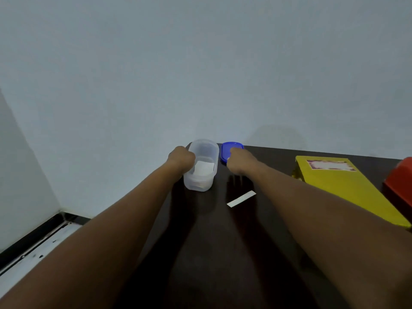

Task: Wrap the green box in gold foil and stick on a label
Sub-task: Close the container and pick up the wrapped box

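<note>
Nearest me, both forearms run out over the dark table. Just past them a white strip lies flat, likely backing peeled from a sticker. Off to the right sits the box, already covered in gold-yellow foil with no green showing, and a label stuck on its far end. A red thing pokes in at the right edge, just beside the box.

Farther out, my left hand grips the side of an open tub, fingers curled round its wall; white paper lies inside. My right hand reaches the blue lid next to the tub. Its fingers look curled on the lid's near edge, though I cannot tell for sure that they grip it. Behind is a bare pale wall.

I judge the wrapping and labelling done. What remains looks like tidying: lid back on the tub, strip cleared away.
</note>
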